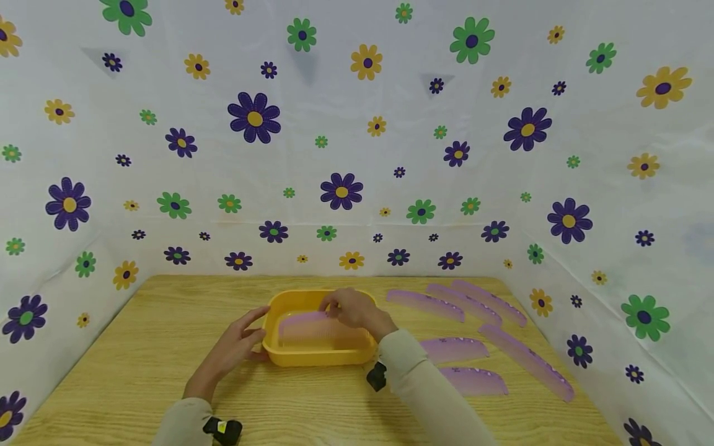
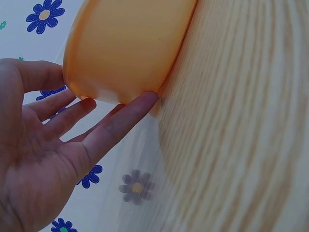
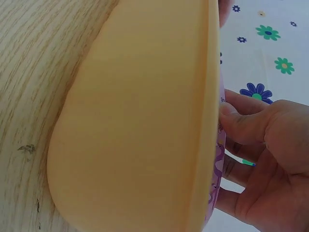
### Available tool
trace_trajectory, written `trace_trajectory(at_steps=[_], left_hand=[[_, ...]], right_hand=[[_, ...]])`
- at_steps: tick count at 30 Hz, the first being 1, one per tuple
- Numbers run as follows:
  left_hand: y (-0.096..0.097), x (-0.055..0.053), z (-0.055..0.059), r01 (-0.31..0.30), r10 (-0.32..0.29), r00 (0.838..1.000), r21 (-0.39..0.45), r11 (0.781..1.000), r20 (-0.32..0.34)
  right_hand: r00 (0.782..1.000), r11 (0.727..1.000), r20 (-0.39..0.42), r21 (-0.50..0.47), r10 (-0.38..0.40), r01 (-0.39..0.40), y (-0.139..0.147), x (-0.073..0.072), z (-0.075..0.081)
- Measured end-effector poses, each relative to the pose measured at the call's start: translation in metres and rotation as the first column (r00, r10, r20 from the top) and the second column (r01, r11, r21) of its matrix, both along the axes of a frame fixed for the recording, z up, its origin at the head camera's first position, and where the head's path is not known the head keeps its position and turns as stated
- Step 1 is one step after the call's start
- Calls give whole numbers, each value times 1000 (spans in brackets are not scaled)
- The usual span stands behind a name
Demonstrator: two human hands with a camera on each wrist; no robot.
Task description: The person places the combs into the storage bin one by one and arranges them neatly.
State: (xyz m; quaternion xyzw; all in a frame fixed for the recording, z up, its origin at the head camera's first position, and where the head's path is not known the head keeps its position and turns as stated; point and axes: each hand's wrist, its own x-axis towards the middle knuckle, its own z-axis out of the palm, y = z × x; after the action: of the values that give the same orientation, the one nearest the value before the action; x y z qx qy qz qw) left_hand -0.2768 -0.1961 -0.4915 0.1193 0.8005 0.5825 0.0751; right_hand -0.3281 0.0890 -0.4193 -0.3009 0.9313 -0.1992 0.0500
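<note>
A yellow plastic basin [image 1: 320, 357] sits on the wooden table, with a translucent purple comb [image 1: 304, 328] inside it, teeth downward. My right hand [image 1: 354, 308] reaches over the basin and pinches the comb by its spine. In the right wrist view, the thumb and fingers of the right hand [image 3: 270, 150] are at the comb's edge, just past the rim; the basin wall [image 3: 130, 125] hides most of the comb. Spread, fairly straight fingers of my left hand [image 1: 237, 347] touch the basin's left end, as the left wrist view shows with the left hand [image 2: 58, 140] against the basin [image 2: 130, 48].
Several more purple combs lie on the table right of the basin, among them a back one [image 1: 426, 303], a slanting one [image 1: 527, 362] and a front one [image 1: 476, 381]. A flower-patterned white sheet [image 1: 312, 161] encloses the table [image 1: 301, 409] at the back and sides.
</note>
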Motion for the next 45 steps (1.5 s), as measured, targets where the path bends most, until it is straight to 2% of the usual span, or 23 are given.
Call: trace_trajectory(at_steps=[5,14,32,45], left_hand=[[-1,0,0,5,-5,1000,3,1000,-5],[0,1,0,-9,9,1000,-15,1000,-5],[0,2,0,1,-1,1000,-3,1000,-14],[2,4,4,-6,6,1000,-18,1000,-3]], right_hand=[[1000,1000,11,5,10,-10,-1,0,-3],[997,997,31,-12,76,-75,-1,2,-5],[992,1000,121,-13,24,-22,-3,2,-13],[987,1000,158,-11,24,-22,-3,2,-18]])
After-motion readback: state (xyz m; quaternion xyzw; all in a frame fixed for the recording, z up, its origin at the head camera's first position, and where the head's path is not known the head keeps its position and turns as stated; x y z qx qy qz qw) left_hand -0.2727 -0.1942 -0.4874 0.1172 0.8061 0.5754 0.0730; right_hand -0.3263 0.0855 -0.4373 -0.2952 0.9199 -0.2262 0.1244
